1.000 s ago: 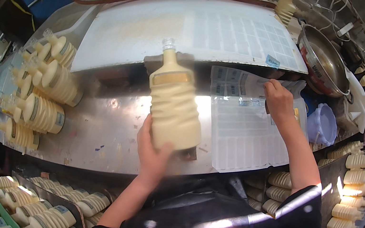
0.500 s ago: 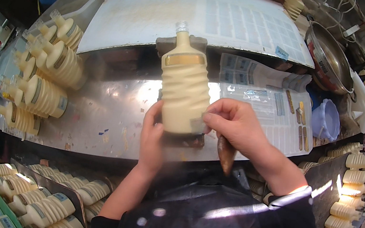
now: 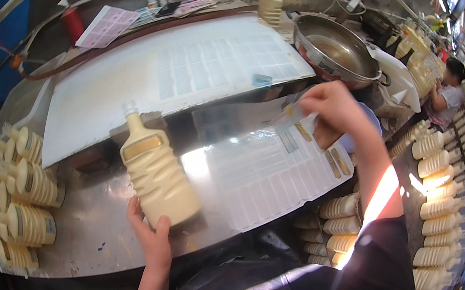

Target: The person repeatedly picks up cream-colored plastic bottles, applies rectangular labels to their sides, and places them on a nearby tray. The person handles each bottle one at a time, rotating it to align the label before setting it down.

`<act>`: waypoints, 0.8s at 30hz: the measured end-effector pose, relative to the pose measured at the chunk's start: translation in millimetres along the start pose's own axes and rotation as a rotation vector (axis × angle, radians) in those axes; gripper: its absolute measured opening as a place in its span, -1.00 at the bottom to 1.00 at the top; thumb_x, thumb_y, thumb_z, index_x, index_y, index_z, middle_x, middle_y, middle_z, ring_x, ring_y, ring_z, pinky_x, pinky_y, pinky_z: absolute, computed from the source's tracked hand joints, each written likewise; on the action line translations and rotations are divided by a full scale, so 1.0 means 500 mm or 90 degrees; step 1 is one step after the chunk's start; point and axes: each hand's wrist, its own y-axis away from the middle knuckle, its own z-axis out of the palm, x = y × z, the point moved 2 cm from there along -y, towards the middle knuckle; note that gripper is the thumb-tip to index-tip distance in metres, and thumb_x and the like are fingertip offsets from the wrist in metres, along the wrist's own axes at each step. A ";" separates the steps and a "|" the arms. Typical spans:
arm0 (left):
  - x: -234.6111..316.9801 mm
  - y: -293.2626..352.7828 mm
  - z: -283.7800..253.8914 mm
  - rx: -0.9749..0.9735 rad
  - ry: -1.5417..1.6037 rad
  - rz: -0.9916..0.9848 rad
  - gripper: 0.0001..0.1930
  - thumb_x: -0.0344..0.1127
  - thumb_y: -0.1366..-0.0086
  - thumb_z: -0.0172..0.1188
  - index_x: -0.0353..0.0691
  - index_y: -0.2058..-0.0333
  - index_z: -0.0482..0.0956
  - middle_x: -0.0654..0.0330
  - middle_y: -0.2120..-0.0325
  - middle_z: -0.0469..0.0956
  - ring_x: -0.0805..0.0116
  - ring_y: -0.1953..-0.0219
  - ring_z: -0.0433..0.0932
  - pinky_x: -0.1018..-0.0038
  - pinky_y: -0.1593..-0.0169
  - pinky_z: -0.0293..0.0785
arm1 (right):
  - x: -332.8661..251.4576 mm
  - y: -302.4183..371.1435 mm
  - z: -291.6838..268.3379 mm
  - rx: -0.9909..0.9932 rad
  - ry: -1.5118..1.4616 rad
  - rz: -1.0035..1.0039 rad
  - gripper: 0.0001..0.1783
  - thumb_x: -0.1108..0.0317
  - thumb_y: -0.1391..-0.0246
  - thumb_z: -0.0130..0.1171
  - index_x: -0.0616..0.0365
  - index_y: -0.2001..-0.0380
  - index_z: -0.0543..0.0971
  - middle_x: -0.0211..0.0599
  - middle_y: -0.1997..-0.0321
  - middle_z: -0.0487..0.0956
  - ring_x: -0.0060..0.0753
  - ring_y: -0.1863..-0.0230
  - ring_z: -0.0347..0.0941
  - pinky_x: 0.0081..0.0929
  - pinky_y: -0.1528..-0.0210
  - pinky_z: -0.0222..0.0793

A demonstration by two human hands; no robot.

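Note:
A cream, ridged bottle [image 3: 162, 176] with a gold band near its shoulder and a clear neck leans to the left over the metal bench. My left hand [image 3: 152, 236] wraps round its base, thumb on the front and fingers at the side. My right hand [image 3: 336, 110] is closed and somewhat blurred above the wet decal sheet [image 3: 261, 193]. From its palm sticks a brown, flat, scraper-like piece [image 3: 325, 135]. By its fingertips shows a translucent piece of film [image 3: 291, 115]; whether it is lifted off the sheet I cannot tell. Several gold strips [image 3: 337, 162] lie beside it.
A white board [image 3: 114, 82] with pale decal sheets slopes behind the bottle. At the back right stands a wide metal pan [image 3: 338, 49]; a lilac bucket [image 3: 371, 122] is partly hidden by my right arm. Cream bottles [image 3: 32, 182] crowd the left, and more [image 3: 441, 223] line the right. Another person [image 3: 443, 97] sits far right.
My right hand has left the bottle's lower right side and moved out over the decal sheet. The view has swung right, and the bottle now tilts left, its base still in my left hand.

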 end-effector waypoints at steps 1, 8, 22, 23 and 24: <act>0.001 0.004 -0.001 0.005 0.010 -0.010 -0.21 -0.40 -0.24 0.14 -0.37 -0.40 0.01 -0.13 -0.33 0.16 0.03 -0.39 0.16 0.15 -0.46 0.02 | 0.056 -0.011 -0.051 0.041 -0.032 0.042 -0.77 0.30 -0.13 0.31 0.29 0.35 0.74 -0.36 0.49 0.68 -0.59 0.47 0.53 -0.55 0.36 0.46; -0.011 0.001 0.006 -0.025 0.049 0.024 -0.17 -0.39 -0.22 0.10 -0.37 -0.42 -0.06 -0.15 -0.36 0.13 0.00 -0.42 0.11 0.15 -0.48 -0.03 | 0.502 0.060 -0.313 0.341 0.129 0.284 -0.75 0.29 0.00 0.36 0.28 0.58 0.67 -0.19 0.64 0.59 -0.35 0.70 0.45 -0.33 0.65 0.29; -0.025 0.014 -0.032 -0.008 0.124 0.011 -0.38 -0.44 -0.36 0.09 -0.32 -0.39 0.20 0.05 -0.30 0.32 0.22 -0.34 0.29 0.28 -0.43 0.13 | 0.221 0.084 -0.167 0.329 0.723 0.086 -0.78 0.30 -0.11 0.24 0.27 0.33 0.63 0.12 0.31 0.65 0.24 0.16 0.59 0.04 0.16 0.50; -0.030 0.015 -0.034 0.000 0.138 0.003 -0.40 -0.48 -0.34 0.10 -0.35 -0.35 0.25 0.05 -0.29 0.33 0.21 -0.34 0.30 0.27 -0.43 0.15 | 0.173 0.089 -0.121 0.289 0.654 0.022 -0.78 0.30 -0.12 0.24 0.27 0.32 0.65 0.09 0.33 0.66 0.17 0.20 0.62 -0.04 0.19 0.52; -0.034 0.012 -0.033 0.002 0.154 -0.006 -0.41 -0.52 -0.31 0.11 -0.37 -0.32 0.30 0.04 -0.28 0.33 0.19 -0.35 0.30 0.26 -0.43 0.16 | 0.126 0.100 -0.076 0.252 0.587 -0.035 -0.77 0.30 -0.13 0.23 0.27 0.30 0.68 0.07 0.34 0.67 0.11 0.25 0.64 -0.12 0.22 0.54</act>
